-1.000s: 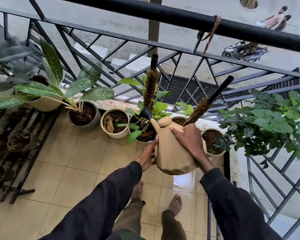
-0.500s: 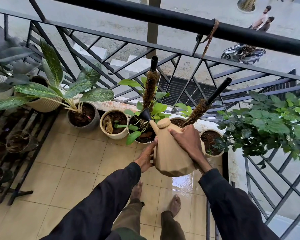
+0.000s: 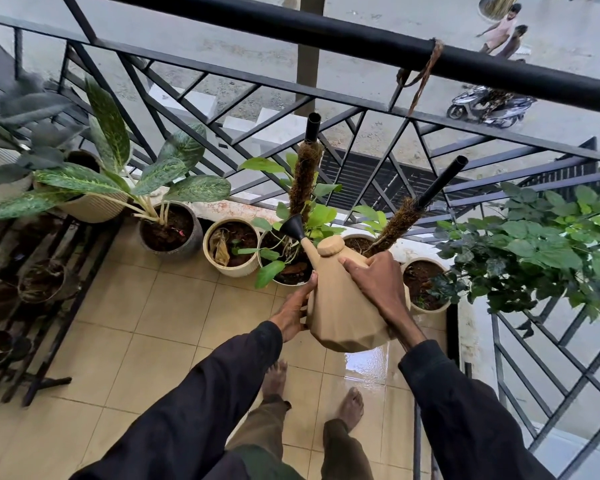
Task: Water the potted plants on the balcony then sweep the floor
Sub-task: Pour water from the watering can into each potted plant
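I hold a beige watering can [image 3: 340, 306] with both hands above the tiled balcony floor. My right hand [image 3: 378, 278] grips it from the top. My left hand [image 3: 293, 311] supports its left side with curled fingers. Its black spout head [image 3: 291, 226] is tilted over a white pot [image 3: 288, 268] holding a green-leaved plant on a moss pole [image 3: 303, 181]. A cream pot [image 3: 231, 247] with soil stands to its left. Further left, a grey pot [image 3: 170, 232] carries a plant with spotted leaves. At the right stand another moss-pole pot [image 3: 359, 242] and a white pot [image 3: 423, 284].
A black metal railing [image 3: 361, 39] runs behind the pots and down the right side. A bushy green plant [image 3: 541, 247] hangs over the right railing. A dark metal rack [image 3: 32, 306] with small pots stands at the left. A wet patch [image 3: 368, 362] shines beside my bare feet.
The watering can and both hands have drifted slightly left and tilted further toward the white pot; the view shifted a little.
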